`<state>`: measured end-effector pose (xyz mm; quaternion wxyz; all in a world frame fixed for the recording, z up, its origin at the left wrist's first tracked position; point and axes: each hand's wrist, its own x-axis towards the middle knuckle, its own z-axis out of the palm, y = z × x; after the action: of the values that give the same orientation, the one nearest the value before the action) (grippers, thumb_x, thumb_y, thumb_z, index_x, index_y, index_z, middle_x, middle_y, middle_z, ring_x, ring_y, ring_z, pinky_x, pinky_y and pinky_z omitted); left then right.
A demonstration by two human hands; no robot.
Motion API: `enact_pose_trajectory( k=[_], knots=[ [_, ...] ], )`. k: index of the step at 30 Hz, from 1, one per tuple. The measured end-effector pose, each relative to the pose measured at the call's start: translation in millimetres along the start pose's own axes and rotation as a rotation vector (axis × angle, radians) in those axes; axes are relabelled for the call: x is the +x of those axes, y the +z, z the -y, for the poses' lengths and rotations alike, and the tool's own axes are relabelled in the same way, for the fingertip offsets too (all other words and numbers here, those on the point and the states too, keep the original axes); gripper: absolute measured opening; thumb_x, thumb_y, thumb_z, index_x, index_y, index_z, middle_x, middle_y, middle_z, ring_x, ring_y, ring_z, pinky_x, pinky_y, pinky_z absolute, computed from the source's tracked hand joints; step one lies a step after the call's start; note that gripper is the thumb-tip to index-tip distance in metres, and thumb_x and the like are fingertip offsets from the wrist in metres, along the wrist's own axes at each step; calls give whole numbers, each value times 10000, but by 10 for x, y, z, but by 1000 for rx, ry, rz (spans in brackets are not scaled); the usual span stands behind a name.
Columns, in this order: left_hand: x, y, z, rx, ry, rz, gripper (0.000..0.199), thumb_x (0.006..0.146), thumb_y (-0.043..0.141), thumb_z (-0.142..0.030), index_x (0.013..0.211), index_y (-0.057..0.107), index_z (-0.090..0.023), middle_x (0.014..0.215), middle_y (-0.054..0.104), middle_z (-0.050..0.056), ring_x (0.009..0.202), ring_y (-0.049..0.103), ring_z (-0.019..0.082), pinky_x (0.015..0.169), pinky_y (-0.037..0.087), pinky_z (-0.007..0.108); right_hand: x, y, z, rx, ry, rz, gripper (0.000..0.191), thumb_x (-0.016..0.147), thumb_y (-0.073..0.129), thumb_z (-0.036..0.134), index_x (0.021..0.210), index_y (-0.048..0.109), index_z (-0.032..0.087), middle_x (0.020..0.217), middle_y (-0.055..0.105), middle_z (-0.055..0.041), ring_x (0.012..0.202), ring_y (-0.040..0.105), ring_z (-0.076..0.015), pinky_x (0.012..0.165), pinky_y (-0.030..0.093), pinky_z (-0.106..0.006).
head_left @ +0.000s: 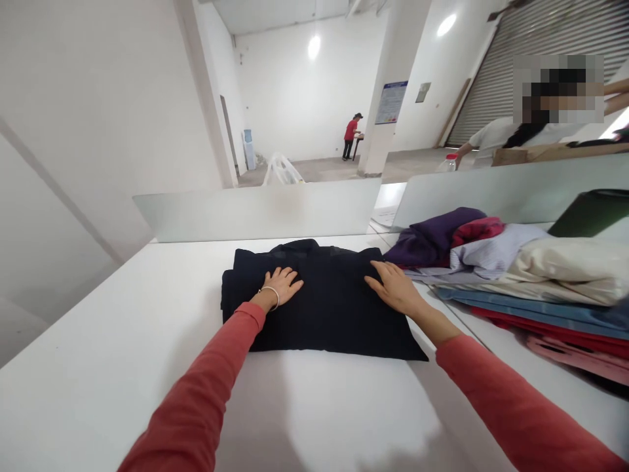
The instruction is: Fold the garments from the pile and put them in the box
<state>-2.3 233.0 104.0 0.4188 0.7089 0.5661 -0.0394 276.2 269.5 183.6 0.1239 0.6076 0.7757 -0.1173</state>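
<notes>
1. The dark garment is laid folded on the white table, near the frosted partition.
2. Its left part is touched by the left hand, which is laid palm down, fingers spread apart.
3. Its right side is touched by the right hand, whose thumb is held apart from the fingers.
4. Clothes are piled just to the right.
</notes>
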Motion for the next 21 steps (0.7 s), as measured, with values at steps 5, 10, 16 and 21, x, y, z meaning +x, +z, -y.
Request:
enact_pose_trajectory(
  k=[5,10,16,21],
  knots=[
    [-213,-202,174,63,-61,-82,485,844,240,-482,1236,405,-248,1363,315,47,1236,243,275,959,218,526,-299,177,-83,66,160,195,435,868,328,357,1199,448,102,1274,412,-110,1168,351,-256,943,331,-383],
    [-636,-304,547,58,-291,-209,462,824,323,-468,1217,422,-246,1361,310,52,1249,214,284,969,217,524,-260,151,-49,85,186,204,424,873,330,357,1196,454,112,1277,414,-88,1172,355,-236,966,307,-345],
    [-925,-180,739,-307,-629,-356,704,720,512,-474,1265,319,-72,1303,335,192,1197,355,265,973,310,345,-263,-41,0,85,281,136,525,848,391,371,1252,343,40,1262,398,-164,1164,369,-243,968,294,-328],
    [-906,-147,727,-555,-723,-376,773,642,642,-373,1272,286,-103,1205,467,180,1108,464,271,927,363,356,-322,-170,101,177,599,169,644,779,458,519,1220,360,60,1172,459,-194,1059,467,-301,853,385,-373]
  ],
)
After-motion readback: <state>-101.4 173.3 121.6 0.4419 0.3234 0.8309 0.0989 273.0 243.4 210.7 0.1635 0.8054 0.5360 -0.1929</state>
